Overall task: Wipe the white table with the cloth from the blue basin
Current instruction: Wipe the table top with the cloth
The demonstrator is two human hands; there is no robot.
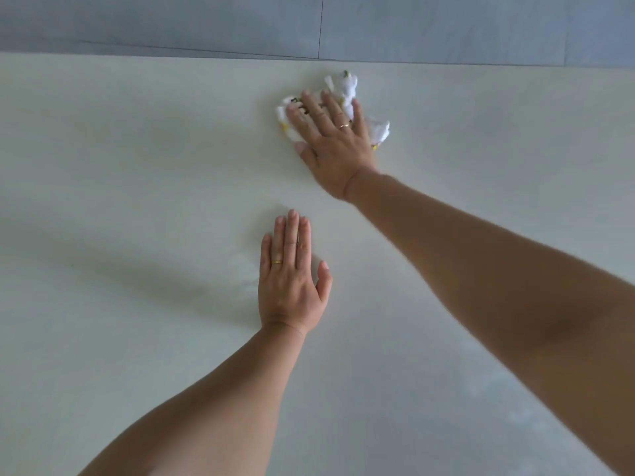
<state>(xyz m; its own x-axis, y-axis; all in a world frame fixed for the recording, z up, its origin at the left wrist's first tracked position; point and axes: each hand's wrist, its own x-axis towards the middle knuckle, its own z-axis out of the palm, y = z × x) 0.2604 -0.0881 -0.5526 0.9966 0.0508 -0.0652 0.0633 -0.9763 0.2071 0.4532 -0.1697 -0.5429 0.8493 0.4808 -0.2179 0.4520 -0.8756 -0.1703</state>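
Note:
A white cloth (347,87) with yellow and dark markings lies bunched on the white table (137,166), close to the table's far edge. My right hand (333,142) presses flat on the cloth with fingers spread, the arm stretched far forward; cloth shows around the fingers on both sides. My left hand (292,276) rests palm down on the bare table nearer to me, fingers together, holding nothing. The blue basin is out of view.
Beyond the table's far edge lies a grey tiled floor (446,25). Faint smears or damp patches (498,383) show on the table surface at the lower right.

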